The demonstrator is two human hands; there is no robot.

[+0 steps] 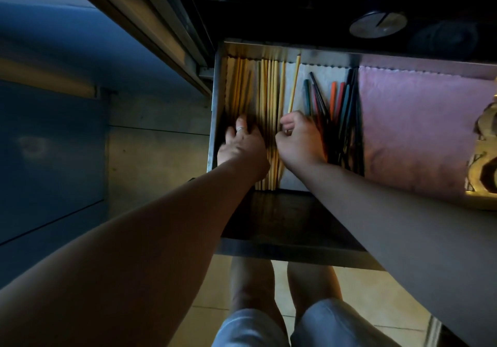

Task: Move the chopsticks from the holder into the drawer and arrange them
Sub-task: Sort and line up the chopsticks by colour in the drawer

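Note:
An open metal drawer [219, 83] holds rows of pale wooden chopsticks [270, 88] lying lengthwise in its left part. Dark and coloured chopsticks [340, 99] lie in a loose bunch to their right. My left hand [242, 142], a ring on one finger, rests flat with spread fingers on the leftmost wooden chopsticks. My right hand [298, 139] pinches the near end of a single wooden chopstick [294, 83], which slants away from the rows over the grey liner. The holder cannot be made out with certainty.
A pink cloth [419, 131] lines the drawer's right part. A golden ornate object [484, 155] stands at the right edge. A round metal lid [377, 24] sits on the dark counter behind. My legs [269, 306] stand below the drawer front on tiled floor.

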